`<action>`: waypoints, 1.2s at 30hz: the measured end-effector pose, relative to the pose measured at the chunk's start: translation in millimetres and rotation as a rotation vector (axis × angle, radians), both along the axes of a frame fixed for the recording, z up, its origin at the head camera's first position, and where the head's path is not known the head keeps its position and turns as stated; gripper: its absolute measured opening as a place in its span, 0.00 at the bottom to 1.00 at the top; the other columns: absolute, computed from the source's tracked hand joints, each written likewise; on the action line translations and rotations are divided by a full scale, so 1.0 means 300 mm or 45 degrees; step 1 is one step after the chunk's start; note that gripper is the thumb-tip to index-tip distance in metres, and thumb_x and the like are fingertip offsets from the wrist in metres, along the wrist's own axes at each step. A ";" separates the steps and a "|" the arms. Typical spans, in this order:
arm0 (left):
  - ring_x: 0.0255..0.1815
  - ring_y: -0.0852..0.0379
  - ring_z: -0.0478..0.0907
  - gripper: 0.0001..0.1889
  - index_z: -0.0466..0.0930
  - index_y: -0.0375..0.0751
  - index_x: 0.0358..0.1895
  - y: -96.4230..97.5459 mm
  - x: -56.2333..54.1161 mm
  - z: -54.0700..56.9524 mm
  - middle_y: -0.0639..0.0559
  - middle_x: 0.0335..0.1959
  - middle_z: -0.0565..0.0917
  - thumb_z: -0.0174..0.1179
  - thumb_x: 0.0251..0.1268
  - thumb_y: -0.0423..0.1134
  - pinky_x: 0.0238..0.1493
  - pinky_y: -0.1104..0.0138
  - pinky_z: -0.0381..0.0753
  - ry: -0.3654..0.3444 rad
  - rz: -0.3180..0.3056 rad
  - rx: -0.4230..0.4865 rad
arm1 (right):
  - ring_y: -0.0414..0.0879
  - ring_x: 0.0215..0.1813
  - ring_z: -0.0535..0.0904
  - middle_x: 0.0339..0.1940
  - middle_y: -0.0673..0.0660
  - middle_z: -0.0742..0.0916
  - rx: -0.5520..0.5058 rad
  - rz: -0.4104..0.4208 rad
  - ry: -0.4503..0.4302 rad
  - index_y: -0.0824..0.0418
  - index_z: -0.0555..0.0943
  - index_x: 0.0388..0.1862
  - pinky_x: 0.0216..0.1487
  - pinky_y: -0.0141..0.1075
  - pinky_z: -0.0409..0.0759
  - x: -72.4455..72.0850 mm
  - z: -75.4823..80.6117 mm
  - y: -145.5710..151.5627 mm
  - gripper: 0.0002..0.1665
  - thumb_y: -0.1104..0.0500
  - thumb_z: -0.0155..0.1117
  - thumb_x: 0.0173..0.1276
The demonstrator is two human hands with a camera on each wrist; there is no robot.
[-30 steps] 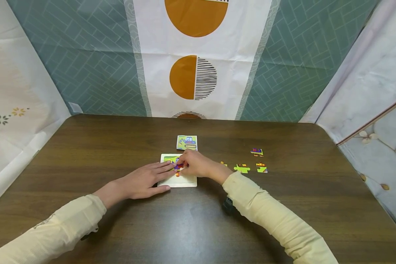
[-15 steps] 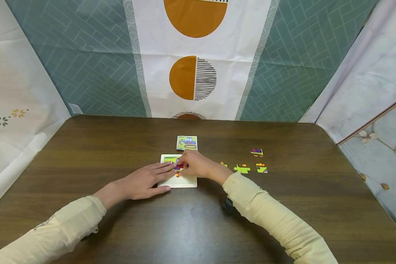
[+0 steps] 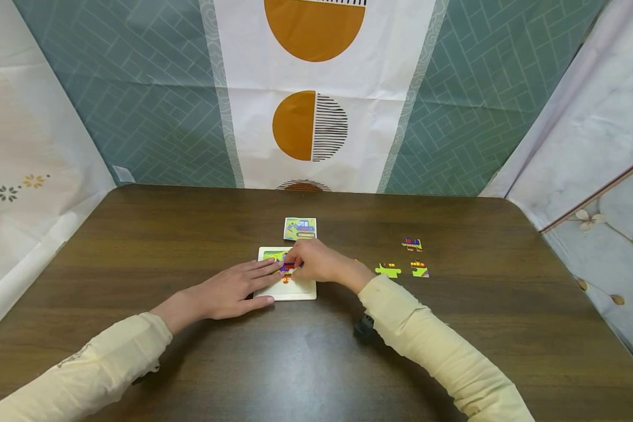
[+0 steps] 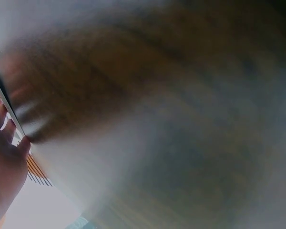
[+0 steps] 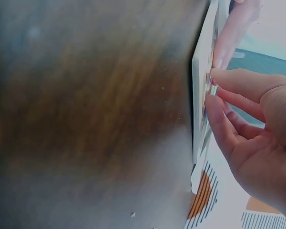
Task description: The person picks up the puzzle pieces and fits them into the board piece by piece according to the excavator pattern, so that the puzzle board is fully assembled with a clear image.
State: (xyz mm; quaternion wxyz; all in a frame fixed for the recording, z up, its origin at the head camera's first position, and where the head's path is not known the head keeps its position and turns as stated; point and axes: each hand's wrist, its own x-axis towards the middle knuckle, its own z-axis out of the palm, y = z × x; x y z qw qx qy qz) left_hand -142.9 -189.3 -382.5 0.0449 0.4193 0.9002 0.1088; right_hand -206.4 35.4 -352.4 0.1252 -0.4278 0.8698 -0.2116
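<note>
Green and white cloth with orange round shapes (image 3: 253, 117) hangs behind the brown wood surface (image 3: 200, 217). From where I watch, the white tray (image 3: 300, 295) lies flat near the middle, with bright puzzle bits (image 3: 287, 271) inside it, partly under the fingers. Just past its far side is a small card (image 3: 300, 228) with a digger picture. I think it sits there so it is easy to look at and copy.

Off to the right lie a striped piece (image 3: 412, 244), a green piece (image 3: 388, 270) and a corner piece (image 3: 419, 269). They are spread apart, maybe so each one is easy to see and pick up.

The left hand (image 3: 232, 290) is flat, with straight fingers over the left part of the tray and the thumb by its near edge. It holds nothing; I guess it keeps the tray and bits from sliding. The right hand (image 3: 319, 264) reaches in from the right, bent down at the fingers. Its thumb and fingertips pinch a small piece (image 5: 214, 89) right at the tray. I cannot tell if that piece sits flat. Both arms come in from the near side.
</note>
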 end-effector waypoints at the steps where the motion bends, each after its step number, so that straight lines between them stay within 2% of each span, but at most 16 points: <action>1: 0.74 0.48 0.54 0.32 0.63 0.40 0.72 0.000 -0.001 0.000 0.46 0.74 0.61 0.47 0.74 0.56 0.70 0.52 0.56 0.003 -0.001 0.001 | 0.46 0.40 0.79 0.38 0.57 0.84 -0.008 0.004 0.001 0.68 0.84 0.49 0.40 0.27 0.75 -0.001 0.001 0.002 0.19 0.70 0.66 0.56; 12: 0.74 0.47 0.55 0.32 0.63 0.41 0.73 -0.004 0.001 -0.004 0.46 0.74 0.61 0.49 0.73 0.56 0.70 0.51 0.57 0.011 -0.005 0.007 | 0.46 0.44 0.83 0.43 0.58 0.86 -0.061 -0.022 0.043 0.67 0.84 0.50 0.45 0.31 0.78 0.004 0.000 0.020 0.16 0.67 0.63 0.64; 22: 0.75 0.47 0.54 0.33 0.63 0.42 0.73 -0.002 0.000 0.000 0.47 0.75 0.60 0.48 0.73 0.58 0.70 0.51 0.56 -0.037 0.018 -0.013 | 0.46 0.43 0.82 0.42 0.57 0.87 -0.056 -0.112 0.055 0.67 0.84 0.49 0.48 0.35 0.79 -0.010 0.027 0.069 0.14 0.68 0.61 0.65; 27: 0.75 0.49 0.52 0.33 0.60 0.44 0.74 -0.001 -0.001 0.007 0.50 0.75 0.57 0.49 0.72 0.57 0.70 0.51 0.56 -0.067 0.036 -0.031 | 0.46 0.44 0.81 0.44 0.58 0.86 -0.068 -0.194 0.031 0.67 0.83 0.51 0.47 0.35 0.79 -0.022 0.030 0.102 0.15 0.67 0.61 0.67; 36: 0.75 0.49 0.54 0.33 0.61 0.44 0.74 -0.002 -0.001 0.002 0.49 0.75 0.59 0.49 0.72 0.57 0.69 0.51 0.58 -0.030 0.019 -0.018 | 0.49 0.45 0.81 0.44 0.58 0.85 -0.110 -0.261 0.019 0.67 0.83 0.51 0.48 0.38 0.80 -0.038 0.032 0.168 0.15 0.68 0.62 0.66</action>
